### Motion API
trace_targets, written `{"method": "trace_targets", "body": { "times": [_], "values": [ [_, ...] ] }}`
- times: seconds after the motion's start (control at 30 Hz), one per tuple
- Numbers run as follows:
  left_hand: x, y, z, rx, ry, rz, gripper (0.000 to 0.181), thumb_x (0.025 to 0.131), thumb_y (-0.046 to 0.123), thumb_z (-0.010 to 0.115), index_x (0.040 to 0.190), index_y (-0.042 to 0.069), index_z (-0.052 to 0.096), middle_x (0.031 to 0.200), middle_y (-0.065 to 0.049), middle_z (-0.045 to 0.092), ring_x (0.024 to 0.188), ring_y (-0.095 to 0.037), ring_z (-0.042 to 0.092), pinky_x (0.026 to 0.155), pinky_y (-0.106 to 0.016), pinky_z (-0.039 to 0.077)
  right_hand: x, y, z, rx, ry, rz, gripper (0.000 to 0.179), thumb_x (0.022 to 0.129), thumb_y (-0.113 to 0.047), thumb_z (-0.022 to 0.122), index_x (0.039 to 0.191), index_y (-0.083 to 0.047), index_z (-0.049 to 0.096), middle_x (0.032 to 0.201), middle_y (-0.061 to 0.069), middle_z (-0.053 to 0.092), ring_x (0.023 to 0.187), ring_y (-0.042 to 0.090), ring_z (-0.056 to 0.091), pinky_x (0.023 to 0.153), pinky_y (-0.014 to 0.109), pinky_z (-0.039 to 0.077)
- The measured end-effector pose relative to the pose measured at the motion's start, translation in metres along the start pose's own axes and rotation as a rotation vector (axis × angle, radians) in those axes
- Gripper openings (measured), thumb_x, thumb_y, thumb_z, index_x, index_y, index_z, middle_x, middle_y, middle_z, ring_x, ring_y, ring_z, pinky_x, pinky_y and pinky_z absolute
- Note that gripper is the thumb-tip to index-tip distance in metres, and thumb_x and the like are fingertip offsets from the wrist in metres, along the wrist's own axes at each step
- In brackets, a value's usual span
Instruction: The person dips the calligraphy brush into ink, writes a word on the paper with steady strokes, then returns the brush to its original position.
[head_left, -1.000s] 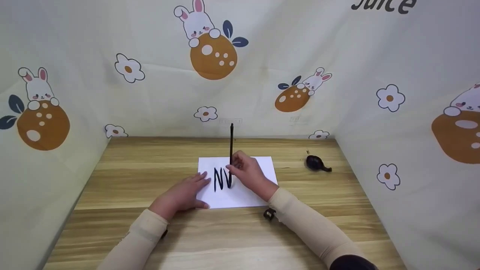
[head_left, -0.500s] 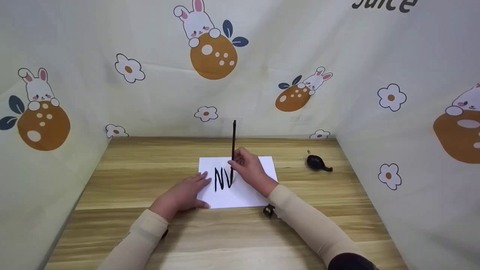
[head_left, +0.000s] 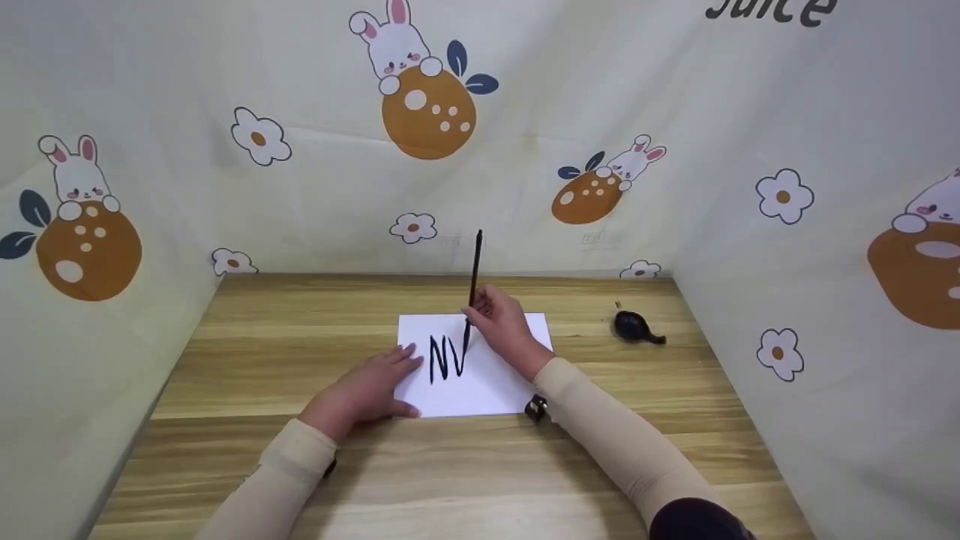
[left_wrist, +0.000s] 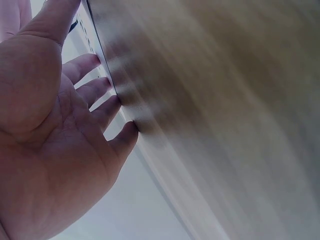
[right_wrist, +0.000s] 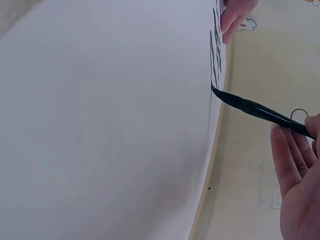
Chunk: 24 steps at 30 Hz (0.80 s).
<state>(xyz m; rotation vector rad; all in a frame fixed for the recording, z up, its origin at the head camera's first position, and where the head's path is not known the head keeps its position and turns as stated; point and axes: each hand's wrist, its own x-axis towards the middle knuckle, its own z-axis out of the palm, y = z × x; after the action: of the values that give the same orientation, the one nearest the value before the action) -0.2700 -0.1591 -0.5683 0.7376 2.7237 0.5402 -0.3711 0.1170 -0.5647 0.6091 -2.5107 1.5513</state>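
R hand grips brush upright; tip now at top of the 2nd V stroke, having risen from stroke bottom w/ handle tilting right. Upstroke approx. done. L hand flat, fingers straight, pressing paper at desk centre.
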Motion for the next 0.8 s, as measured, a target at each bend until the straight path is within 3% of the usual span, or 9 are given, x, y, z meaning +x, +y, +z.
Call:
{"method": "trace_targets", "body": {
  "times": [0.17, 0.4, 0.8],
  "values": [
    [0.001, -0.002, 0.001, 0.012, -0.001, -0.006, 0.098, 0.094, 0.053, 0.086, 0.169, 0.006, 0.043, 0.18, -0.019, 0.027, 0.164, -0.047, 0.028, 0.13, -0.069, 0.025, 0.006, 0.006, -0.001, 0.023, 0.021, -0.005, 0.017, 0.104, -0.009, 0.078, 0.112, 0.003, 0.069, 0.095, 0.002, 0.076, 0.087, 0.016, 0.072, 0.081, 0.032, 0.064],
    [0.001, -0.004, 0.003, 0.008, 0.02, 0.013, 0.098, 0.093, 0.049, 0.089, 0.167, 0.001, 0.046, 0.178, -0.022, 0.031, 0.163, -0.047, 0.03, 0.129, -0.069, 0.029, 0.011, 0.007, -0.002, -0.003, 0.027, -0.031, 0.013, 0.105, -0.009, 0.076, 0.113, -0.009, 0.066, 0.096, 0.001, 0.076, 0.089, 0.015, 0.073, 0.081, 0.032, 0.063],
    [0.002, -0.003, 0.003, 0.008, 0.004, -0.004, 0.098, 0.094, 0.05, 0.087, 0.169, 0.004, 0.044, 0.18, -0.02, 0.028, 0.165, -0.046, 0.027, 0.13, -0.069, 0.026, 0.016, 0.005, -0.005, -0.002, 0.047, -0.022, 0.013, 0.106, -0.007, 0.074, 0.114, -0.009, 0.065, 0.099, 0.002, 0.075, 0.091, 0.017, 0.074, 0.082, 0.034, 0.065]
  ]
}}
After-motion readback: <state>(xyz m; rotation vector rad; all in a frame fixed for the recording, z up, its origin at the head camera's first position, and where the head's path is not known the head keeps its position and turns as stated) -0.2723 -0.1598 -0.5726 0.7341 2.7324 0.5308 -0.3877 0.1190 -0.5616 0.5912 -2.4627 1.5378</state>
